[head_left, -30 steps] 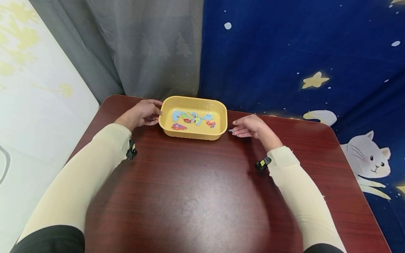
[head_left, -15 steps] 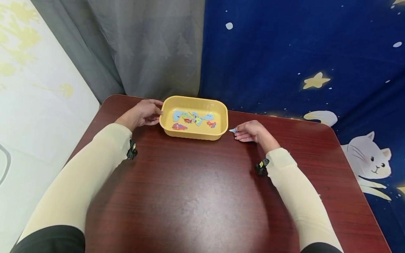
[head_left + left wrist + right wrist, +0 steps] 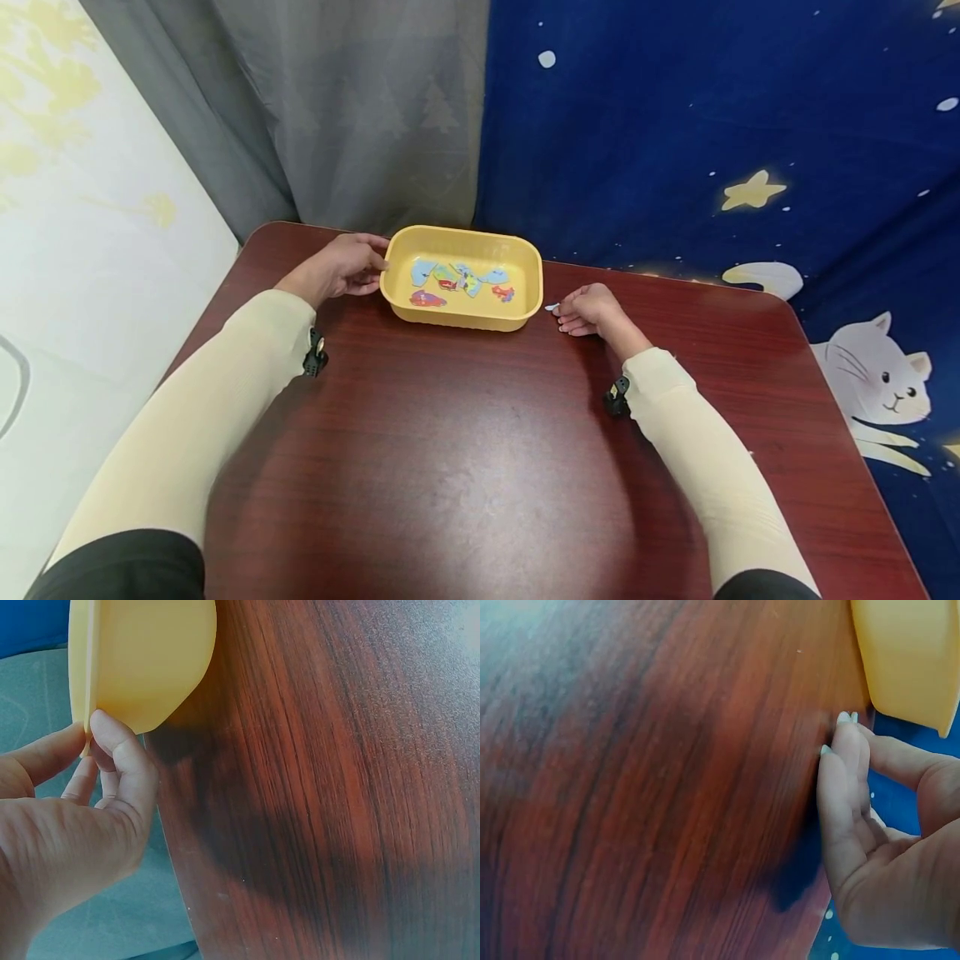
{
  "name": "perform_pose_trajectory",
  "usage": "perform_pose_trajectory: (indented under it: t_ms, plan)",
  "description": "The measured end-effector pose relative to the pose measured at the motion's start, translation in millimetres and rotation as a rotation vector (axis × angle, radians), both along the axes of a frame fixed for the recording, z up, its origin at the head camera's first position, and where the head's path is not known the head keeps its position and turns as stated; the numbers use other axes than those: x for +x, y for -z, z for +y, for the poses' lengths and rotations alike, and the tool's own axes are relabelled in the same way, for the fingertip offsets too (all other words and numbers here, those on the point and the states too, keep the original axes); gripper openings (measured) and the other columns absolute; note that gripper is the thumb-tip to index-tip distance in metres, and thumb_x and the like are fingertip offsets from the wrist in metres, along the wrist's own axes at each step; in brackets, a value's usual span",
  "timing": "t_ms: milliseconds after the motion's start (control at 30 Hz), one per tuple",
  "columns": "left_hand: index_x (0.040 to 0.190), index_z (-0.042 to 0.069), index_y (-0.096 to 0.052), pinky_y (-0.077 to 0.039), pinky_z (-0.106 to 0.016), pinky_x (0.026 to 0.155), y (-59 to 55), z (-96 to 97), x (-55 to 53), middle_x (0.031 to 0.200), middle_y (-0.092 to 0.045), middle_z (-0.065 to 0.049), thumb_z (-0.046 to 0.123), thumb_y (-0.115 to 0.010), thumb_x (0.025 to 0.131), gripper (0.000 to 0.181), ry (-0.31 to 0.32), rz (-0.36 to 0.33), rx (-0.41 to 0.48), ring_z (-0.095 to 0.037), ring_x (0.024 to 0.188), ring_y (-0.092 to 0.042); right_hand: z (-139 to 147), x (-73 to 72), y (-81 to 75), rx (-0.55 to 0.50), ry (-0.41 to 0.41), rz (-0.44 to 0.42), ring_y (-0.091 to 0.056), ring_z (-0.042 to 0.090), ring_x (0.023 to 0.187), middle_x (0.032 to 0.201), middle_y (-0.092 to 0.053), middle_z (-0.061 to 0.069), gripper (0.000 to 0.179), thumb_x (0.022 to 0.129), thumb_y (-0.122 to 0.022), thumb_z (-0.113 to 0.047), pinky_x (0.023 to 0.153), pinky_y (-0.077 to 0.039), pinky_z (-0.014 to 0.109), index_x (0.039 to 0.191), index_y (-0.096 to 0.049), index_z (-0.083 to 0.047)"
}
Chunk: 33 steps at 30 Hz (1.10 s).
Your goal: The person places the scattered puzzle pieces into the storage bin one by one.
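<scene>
A yellow plastic tub (image 3: pixel 461 319) stands near the table's far edge. My left hand (image 3: pixel 345 265) grips its left end; in the left wrist view, thumb and fingers pinch the tub's rim (image 3: pixel 91 667). Flat, colourful cut-out pieces lie inside: a light-blue piece (image 3: pixel 422 272), a purple-red piece (image 3: pixel 427 298) and a red piece (image 3: pixel 503 293) among several. Just right of the tub, my right hand (image 3: pixel 591 308) pinches a small light-blue flat piece (image 3: pixel 552 307) between thumb and fingertips, low over the table. Seen from the right wrist, that piece is nearly edge-on and mostly hidden by the fingers.
The dark red-brown wooden table (image 3: pixel 450 450) has rounded far corners. Behind it hang a grey curtain (image 3: pixel 375 108) and a blue curtain (image 3: pixel 637 125) with stars and a cat. A white patterned surface (image 3: pixel 90 275) borders the left side.
The right hand has drawn its fingertips together round the light-blue piece beside the tub, and its wrist has shifted slightly left. The left hand stays on the tub's rim.
</scene>
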<state>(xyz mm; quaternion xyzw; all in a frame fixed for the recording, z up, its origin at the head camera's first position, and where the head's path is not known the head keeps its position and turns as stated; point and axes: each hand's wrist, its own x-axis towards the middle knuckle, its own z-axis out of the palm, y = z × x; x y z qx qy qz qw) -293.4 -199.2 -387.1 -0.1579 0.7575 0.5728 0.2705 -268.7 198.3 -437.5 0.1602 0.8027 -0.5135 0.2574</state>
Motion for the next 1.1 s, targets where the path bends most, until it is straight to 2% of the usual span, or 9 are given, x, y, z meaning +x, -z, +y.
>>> perform_pose_trajectory:
  t_ms: [233, 467, 600, 733, 867, 1000, 1100]
  plan:
    - [0.142, 0.020, -0.045, -0.056, -0.027, 0.066, 0.8, 0.5, -1.7, 0.098, -0.054, -0.007, 0.009, -0.053, 0.097, 0.047, -0.008, -0.001, -0.004, -0.014, 0.065, -0.058, -8.4, -0.6, -1.0, 0.233, -0.020, 0.085, -0.067, 0.013, 0.052, 0.060, -0.068, 0.004, 0.017, 0.085, -0.066, -0.005, 0.053, -0.057, 0.027, 0.098, -0.073, 0.004]
    - [0.142, 0.020, -0.045, -0.056, -0.026, 0.065, 0.7, -0.3, -0.5, 0.095, -0.056, -0.006, 0.009, -0.054, 0.097, 0.047, 0.002, 0.011, 0.005, -0.013, 0.064, -0.058, -17.7, -1.7, -4.7, 0.473, -0.052, 0.100, -0.067, 0.011, 0.052, 0.060, -0.069, 0.002, 0.013, 0.081, -0.075, -0.016, 0.055, -0.056, 0.026, 0.078, -0.076, -0.004]
    - [0.143, 0.020, -0.045, -0.056, -0.026, 0.066, 0.0, -0.3, 0.8, 0.096, -0.055, -0.006, 0.010, -0.053, 0.097, 0.048, 0.004, 0.012, 0.003, -0.013, 0.065, -0.058, -22.1, 0.5, -7.2, 0.578, -0.070, 0.109, -0.067, 0.010, 0.053, 0.059, -0.069, 0.000, 0.015, 0.081, -0.074, -0.020, 0.053, -0.053, 0.027, 0.073, -0.076, -0.009]
    - [0.144, 0.020, -0.044, -0.056, -0.027, 0.068, -0.3, 0.1, 0.8, 0.096, -0.054, -0.006, 0.009, -0.053, 0.097, 0.049, 0.006, 0.010, -0.001, -0.014, 0.066, -0.057, -25.0, 3.5, -7.6, 0.662, -0.077, 0.131, -0.067, 0.015, 0.060, 0.066, -0.070, 0.002, 0.014, 0.081, -0.072, -0.024, 0.054, -0.051, 0.031, 0.073, -0.075, -0.012]
    - [0.144, 0.020, -0.044, -0.056, -0.027, 0.067, -0.8, 0.6, 1.1, 0.093, -0.054, -0.005, 0.009, -0.053, 0.097, 0.049, 0.008, 0.012, -0.006, -0.013, 0.065, -0.057, -26.9, 6.7, -7.6, 0.719, -0.061, 0.173, -0.062, 0.026, 0.076, 0.084, -0.067, 0.009, 0.015, 0.077, -0.075, -0.027, 0.064, -0.052, 0.039, 0.078, -0.071, -0.012]
    - [0.144, 0.020, -0.044, -0.056, -0.027, 0.067, -0.9, 0.8, 1.0, 0.093, -0.054, -0.005, 0.009, -0.053, 0.097, 0.049, 0.007, 0.014, -0.010, -0.013, 0.065, -0.057, -28.2, 7.6, -7.8, 0.726, -0.061, 0.194, -0.058, 0.030, 0.085, 0.094, -0.063, 0.011, 0.015, 0.077, -0.073, -0.026, 0.073, -0.052, 0.044, 0.080, -0.069, -0.012]
    - [0.145, 0.019, -0.043, -0.056, -0.027, 0.068, -1.3, 0.3, 1.4, 0.095, -0.054, -0.006, 0.009, -0.053, 0.097, 0.049, 0.009, 0.012, -0.010, -0.014, 0.066, -0.057, -28.9, 7.1, -7.4, 0.721, -0.073, 0.198, -0.059, 0.030, 0.085, 0.094, -0.064, 0.010, 0.012, 0.079, -0.070, -0.024, 0.072, -0.051, 0.044, 0.077, -0.069, -0.013]
